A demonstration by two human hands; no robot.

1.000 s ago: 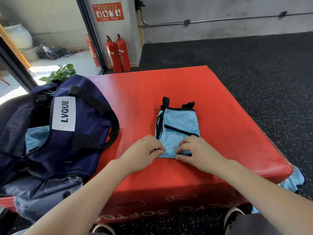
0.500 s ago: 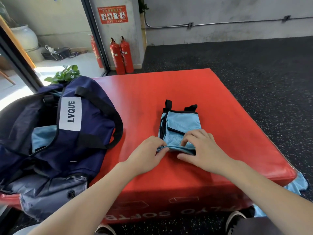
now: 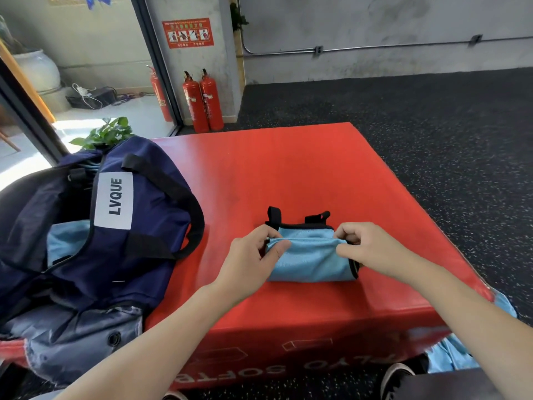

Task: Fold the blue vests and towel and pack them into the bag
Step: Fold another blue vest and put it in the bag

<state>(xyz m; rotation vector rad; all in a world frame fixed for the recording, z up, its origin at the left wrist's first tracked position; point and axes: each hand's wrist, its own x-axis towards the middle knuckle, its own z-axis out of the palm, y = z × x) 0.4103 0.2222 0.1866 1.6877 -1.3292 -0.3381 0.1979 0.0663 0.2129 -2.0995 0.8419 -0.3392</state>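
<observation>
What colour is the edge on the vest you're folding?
Black trim on the light blue vest, seen clearly in the head view.

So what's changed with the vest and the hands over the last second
The near end of the blue vest has been folded up and away from the person, over its middle. The left hand and right hand, pressing the near edge a second ago, now pinch the folded edge by its two corners. The navy bag and red mat stayed put.

Readable text: one brand label, one partial print.
A white patch (image 3: 114,200) on the navy bag (image 3: 138,255), left of frame, reads "LVQUE" sideways. The red block's front face (image 3: 259,368), bottom centre, shows upside-down "SOFT" lettering. The red wall sign (image 3: 188,33), top centre, is illegible.
</observation>
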